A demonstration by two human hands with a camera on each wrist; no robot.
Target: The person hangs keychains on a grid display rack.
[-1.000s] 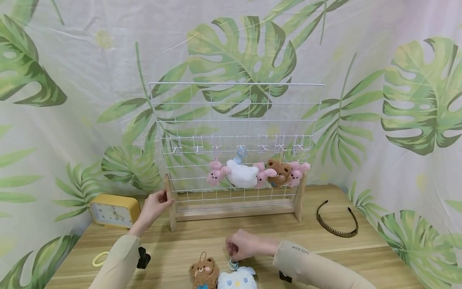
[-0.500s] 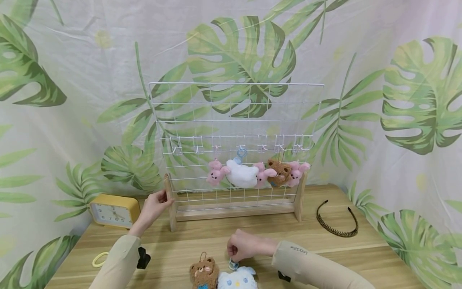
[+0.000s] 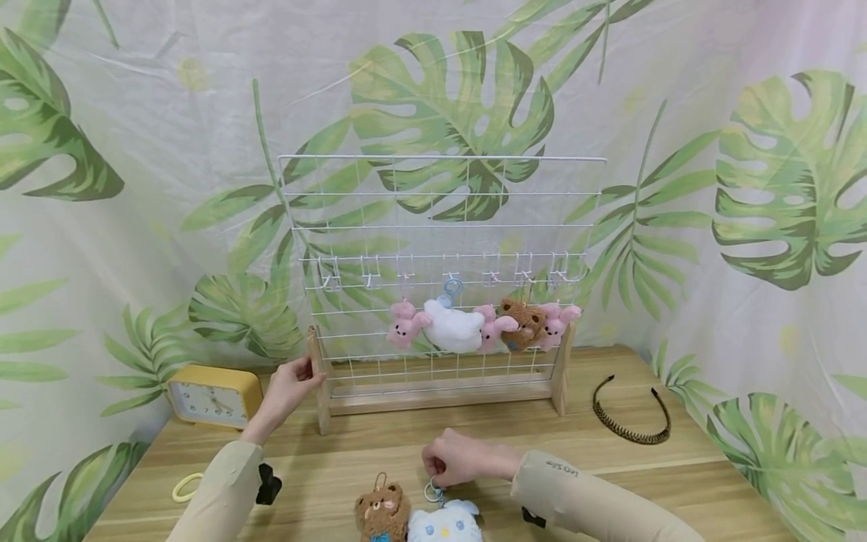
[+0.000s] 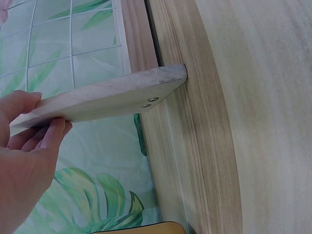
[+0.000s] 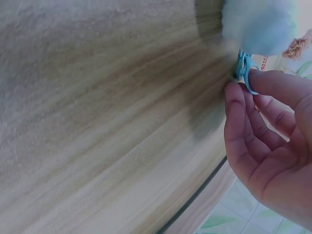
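My left hand (image 3: 291, 388) holds the left wooden upright (image 3: 320, 388) of a white wire grid rack (image 3: 433, 226). In the left wrist view, thumb and fingers lie on opposite faces of that upright (image 4: 107, 100). Near the table's front, my right hand (image 3: 454, 458) pinches the light blue ring (image 3: 432, 491) of a white plush keychain (image 3: 445, 525) with blue eyes. Seen from the right wrist, the thumb presses the blue ring (image 5: 250, 80) against the fingers, and the fluffy plush (image 5: 261, 24) lies just beyond. Left of it lies a brown bear keychain (image 3: 382, 512).
From the rack's hooks hang pink bunny plushes (image 3: 406, 327), a white plush (image 3: 455, 327) and a brown bear (image 3: 523, 325). A yellow clock (image 3: 215, 395) and yellow band (image 3: 186, 487) are at left. A dark headband (image 3: 633, 434) lies at right on the wooden table (image 3: 609, 482).
The blue ring has shifted slightly left and up, and more of it shows below my right fingers. My left hand has stayed on the upright.
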